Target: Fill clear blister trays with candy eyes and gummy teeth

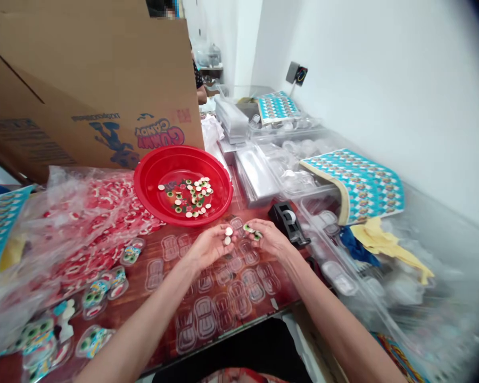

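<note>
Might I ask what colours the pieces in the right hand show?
The pieces show green and white, seen best in the head view.

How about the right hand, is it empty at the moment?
No, the right hand holds several small green-and-white pieces, while the left hand holds white pieces.

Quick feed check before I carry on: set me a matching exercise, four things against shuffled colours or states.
1. Basin
2. Tape dispenser
3. Left hand
4. Right hand

A. Holding green-centred discs
B. Black
C. Holding plain white-looking discs
D. Red

Pairs: 1-D; 2-B; 3-C; 4-A
</note>
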A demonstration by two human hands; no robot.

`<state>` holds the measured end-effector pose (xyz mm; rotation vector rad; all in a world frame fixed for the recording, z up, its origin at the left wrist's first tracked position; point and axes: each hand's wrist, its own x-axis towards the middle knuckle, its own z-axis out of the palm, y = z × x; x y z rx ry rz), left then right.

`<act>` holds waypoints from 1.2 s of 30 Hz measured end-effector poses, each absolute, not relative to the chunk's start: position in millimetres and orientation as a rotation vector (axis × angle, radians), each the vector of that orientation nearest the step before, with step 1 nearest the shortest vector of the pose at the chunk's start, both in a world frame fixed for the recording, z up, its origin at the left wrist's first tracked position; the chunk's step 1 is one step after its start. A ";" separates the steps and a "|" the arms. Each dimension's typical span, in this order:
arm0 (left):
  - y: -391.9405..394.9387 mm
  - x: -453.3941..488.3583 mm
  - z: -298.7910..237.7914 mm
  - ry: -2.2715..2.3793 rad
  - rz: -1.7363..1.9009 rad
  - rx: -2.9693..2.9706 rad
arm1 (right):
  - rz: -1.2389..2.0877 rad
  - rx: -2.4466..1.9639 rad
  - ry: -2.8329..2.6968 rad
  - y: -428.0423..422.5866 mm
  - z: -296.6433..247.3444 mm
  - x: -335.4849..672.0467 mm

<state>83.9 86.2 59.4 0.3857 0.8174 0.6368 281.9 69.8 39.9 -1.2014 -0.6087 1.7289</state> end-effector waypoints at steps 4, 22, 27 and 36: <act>74.2 99.8 37.5 0.946 0.706 0.610 | 1.720 -1.191 -0.663 62.7 34.5 272.9; 110.6 138.6 15.8 1.811 0.318 1.898 | 0.708 -1.634 -1.769 109.8 -5.2 279.6; 115.2 142.7 16.9 1.830 0.192 1.990 | 0.694 -1.658 -1.950 121.7 -6.4 277.7; 118.7 140.3 10.5 1.806 0.259 2.031 | 0.927 -1.662 -1.641 127.8 -19.7 284.1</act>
